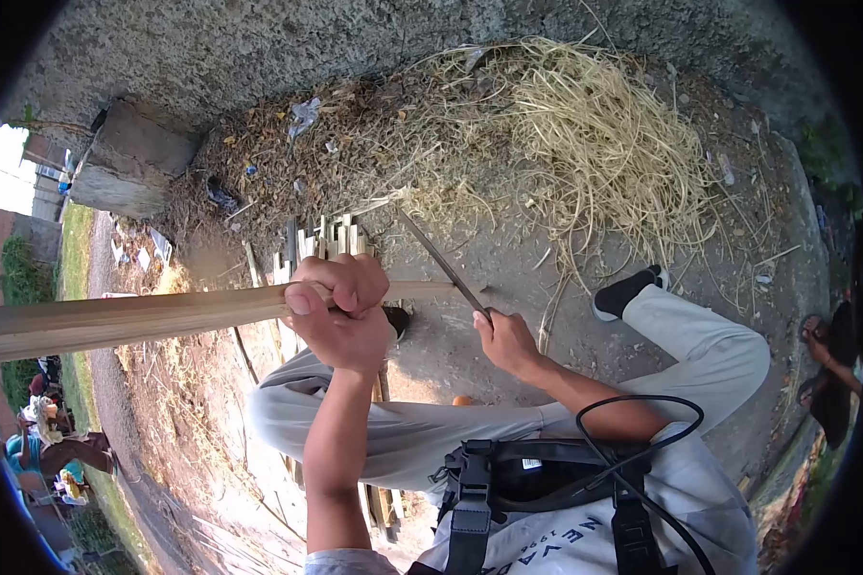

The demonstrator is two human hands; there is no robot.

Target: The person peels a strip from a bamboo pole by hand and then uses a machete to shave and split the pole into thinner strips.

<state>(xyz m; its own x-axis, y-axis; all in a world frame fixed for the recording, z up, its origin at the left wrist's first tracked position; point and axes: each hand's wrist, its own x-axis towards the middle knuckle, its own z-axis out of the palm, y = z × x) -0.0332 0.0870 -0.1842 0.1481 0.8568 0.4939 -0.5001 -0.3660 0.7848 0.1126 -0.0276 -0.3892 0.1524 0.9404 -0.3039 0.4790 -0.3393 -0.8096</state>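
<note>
My left hand (340, 302) is wrapped around a long, flat wooden strip (144, 319) that looks like split bamboo. One end of the strip runs out past the left edge of the view; its other end reaches to the right beyond my fist. In my right hand (506, 343), fingers closed around the handle, is a long narrow knife (439, 259). Its dark blade points up and to the left, crossing the strip near its right end. The handle is mostly hidden by my fingers.
A large heap of pale shavings (614, 144) lies ahead on the right. More cut strips (326, 238) lie on the ground beyond my left hand. A rough concrete wall (355, 43) borders the far side, with a block (134, 158) at left. Other people sit at both sides.
</note>
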